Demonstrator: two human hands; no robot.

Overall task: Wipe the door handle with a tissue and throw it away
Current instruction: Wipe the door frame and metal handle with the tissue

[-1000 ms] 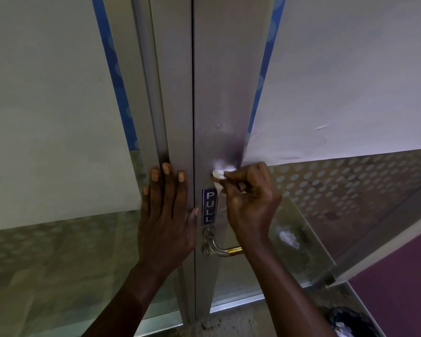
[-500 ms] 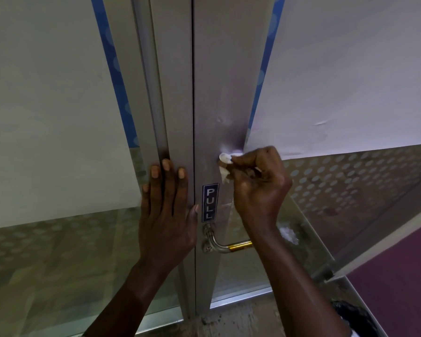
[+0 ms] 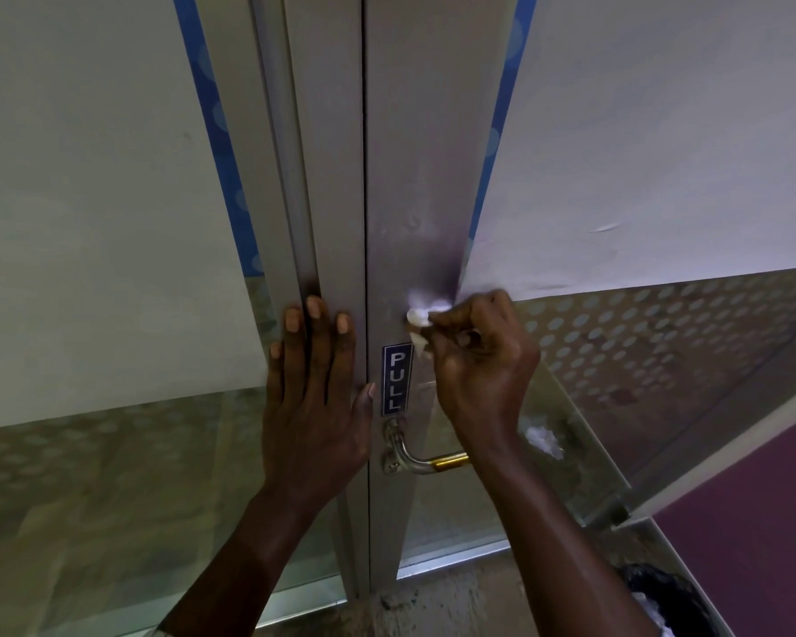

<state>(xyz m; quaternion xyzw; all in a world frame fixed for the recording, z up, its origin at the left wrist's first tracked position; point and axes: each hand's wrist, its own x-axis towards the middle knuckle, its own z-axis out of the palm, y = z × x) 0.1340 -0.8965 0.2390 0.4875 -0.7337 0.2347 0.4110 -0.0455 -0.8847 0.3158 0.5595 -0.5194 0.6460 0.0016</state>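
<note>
Tissue (image 3: 418, 325) pinched in right hand (image 3: 481, 365), above door handle (image 3: 421, 457), left hand (image 3: 315, 397) flat beside.

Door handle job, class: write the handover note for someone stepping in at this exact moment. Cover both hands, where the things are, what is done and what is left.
Left hand: flat and open against the door frame, bracing.
Right hand: closed on the tissue, pressing it to the metal above the PULL sign.
Door handle: below the sign, partly hidden by the right wrist; the tissue is not on it now.
Bin with black liner: floor, lower right.
Done: tissue in hand, wiping under way.
Left: wipe the handle itself, then drop the tissue in the bin.
</note>
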